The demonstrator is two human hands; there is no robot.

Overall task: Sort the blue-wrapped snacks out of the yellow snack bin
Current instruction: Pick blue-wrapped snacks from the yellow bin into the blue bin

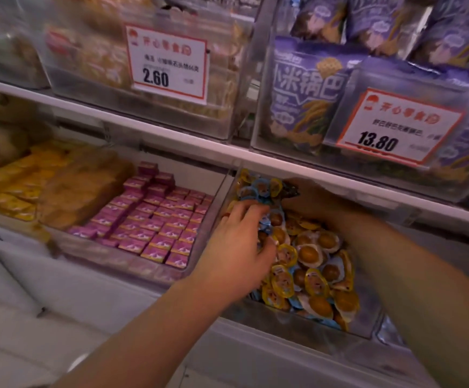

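Observation:
A clear snack bin (306,320) on the lower shelf holds a heap of yellow-wrapped snacks (311,256), with blue-wrapped snacks (255,189) mixed in along its left and back. My left hand (239,242) reaches into the left side of the bin, its fingers curled into the blue wrappers there. My right hand (314,200) is deep at the back of the bin under the upper shelf, gripping a bunch of wrappers; its fingertips are hidden behind them.
A bin of pink boxed snacks (155,219) stands directly left of the snack bin. Further left are yellow packets (18,186). On the shelf above, clear bins hold purple bags (306,96) with price cards 2.60 (169,63) and 13.80 (392,127).

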